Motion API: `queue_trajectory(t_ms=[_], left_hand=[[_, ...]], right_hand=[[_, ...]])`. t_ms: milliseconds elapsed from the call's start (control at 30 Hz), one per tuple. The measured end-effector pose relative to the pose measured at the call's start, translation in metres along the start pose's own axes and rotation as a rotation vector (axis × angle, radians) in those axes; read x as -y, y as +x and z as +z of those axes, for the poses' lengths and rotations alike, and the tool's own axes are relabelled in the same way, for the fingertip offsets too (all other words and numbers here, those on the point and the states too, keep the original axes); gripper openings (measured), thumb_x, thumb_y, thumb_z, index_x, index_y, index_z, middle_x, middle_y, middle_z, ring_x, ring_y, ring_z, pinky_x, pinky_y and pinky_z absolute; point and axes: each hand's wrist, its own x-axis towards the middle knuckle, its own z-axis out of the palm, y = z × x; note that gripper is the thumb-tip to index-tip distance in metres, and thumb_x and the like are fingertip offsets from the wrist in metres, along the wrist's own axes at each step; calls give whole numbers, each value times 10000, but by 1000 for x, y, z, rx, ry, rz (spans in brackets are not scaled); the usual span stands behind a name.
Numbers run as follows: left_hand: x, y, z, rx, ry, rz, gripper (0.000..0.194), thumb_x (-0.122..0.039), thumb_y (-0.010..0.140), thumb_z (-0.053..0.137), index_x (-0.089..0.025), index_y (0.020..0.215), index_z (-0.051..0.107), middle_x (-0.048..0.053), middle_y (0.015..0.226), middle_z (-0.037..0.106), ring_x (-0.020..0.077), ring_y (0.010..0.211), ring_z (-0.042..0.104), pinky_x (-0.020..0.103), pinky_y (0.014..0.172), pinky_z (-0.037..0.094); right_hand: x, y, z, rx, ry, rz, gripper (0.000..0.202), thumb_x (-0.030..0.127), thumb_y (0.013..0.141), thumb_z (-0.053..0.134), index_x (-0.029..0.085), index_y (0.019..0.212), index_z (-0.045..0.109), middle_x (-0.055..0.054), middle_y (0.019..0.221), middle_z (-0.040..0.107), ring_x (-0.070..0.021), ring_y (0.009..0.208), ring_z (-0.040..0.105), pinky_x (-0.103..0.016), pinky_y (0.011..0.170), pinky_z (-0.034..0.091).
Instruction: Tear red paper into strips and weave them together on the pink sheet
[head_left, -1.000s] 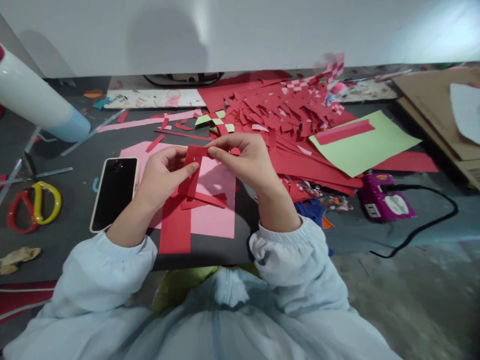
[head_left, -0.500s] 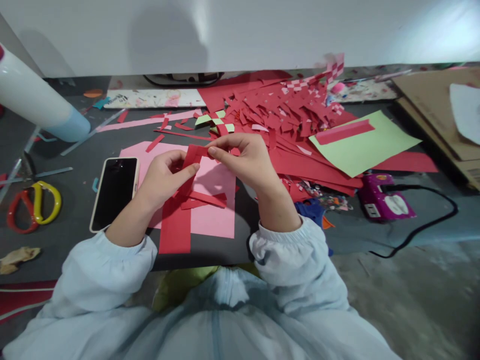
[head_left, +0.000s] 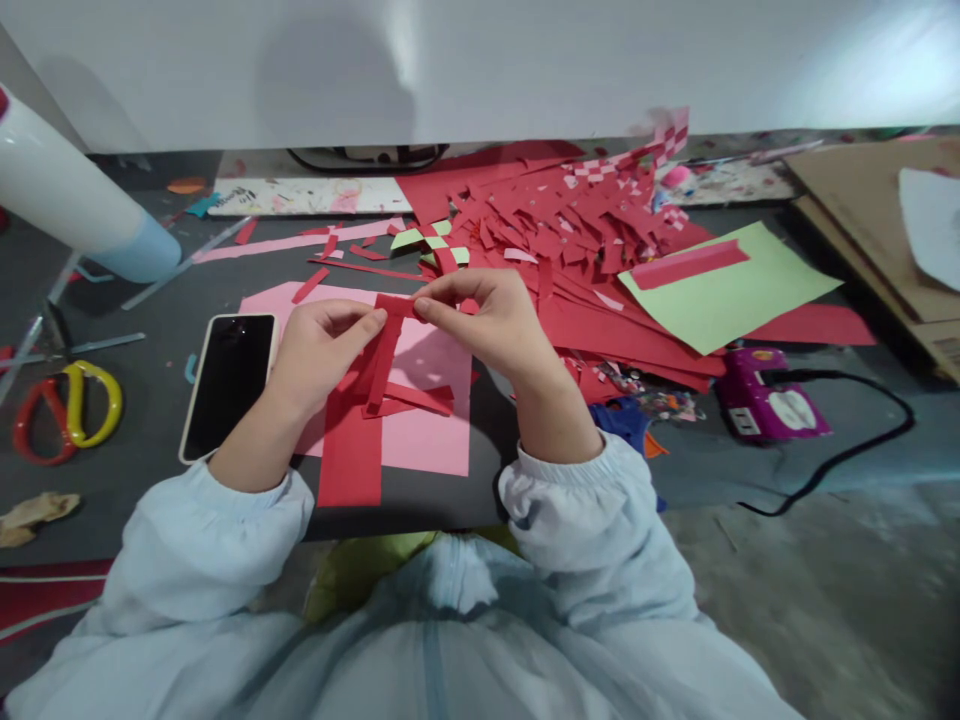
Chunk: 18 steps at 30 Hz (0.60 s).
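A dark table carried a heap of red paper along its back edge. Near the front edge lay a pink sheet, a phone just beside its left edge. A wide red strip crossed the sheet's front edge. Over the sheet, the left hand pinched a narrower red strip between thumb and fingers; the right hand held its upper right part in a narrow pinch. Small red pieces lay by its lower end
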Motion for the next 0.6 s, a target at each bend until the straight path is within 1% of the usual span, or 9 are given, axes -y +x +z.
queue_trajectory(t_ms=[133, 233, 333, 467, 600], left_hand=[[1, -1, 0, 6, -1, -32, 144, -302, 791, 714, -180, 819, 787, 33, 837, 779, 165, 776, 696, 272, 735, 542], [2, -1, 0, 17, 13, -41, 173, -330, 785, 722, -169, 804, 783, 40, 827, 776, 168, 765, 691, 276, 732, 535], [1, -1, 0, 38, 34, -33, 178, -339, 769, 741, -162, 768, 768, 35, 789, 764, 158, 730, 673, 262, 695, 518], [-3, -2, 1, 106, 15, -98, 253, -385, 715, 804, -143, 767, 749, 43, 762, 749, 165, 702, 664, 261, 652, 509], [-3, -3, 2, 120, -5, -141, 302, -422, 691, 822, -140, 765, 743, 53, 771, 751, 172, 697, 663, 268, 638, 507]], right_hand=[[-1, 0, 0, 10, -17, 7, 141, 286, 794, 718, 156, 770, 765, -48, 778, 746, -136, 687, 610, -283, 659, 474], [-3, 0, 0, 35, -16, -5, 158, 309, 788, 727, 157, 763, 760, -45, 770, 742, -131, 682, 597, -276, 650, 466], [-4, 1, 1, 50, -9, -9, 157, 296, 800, 706, 156, 753, 758, -41, 754, 739, -124, 664, 584, -269, 640, 455], [-4, 1, 2, 73, -8, -4, 150, 284, 793, 703, 154, 751, 765, -44, 741, 742, -124, 652, 572, -266, 622, 443], [-3, 2, 4, 85, -9, 9, 143, 275, 794, 703, 151, 769, 770, -51, 756, 748, -131, 670, 584, -271, 630, 448]])
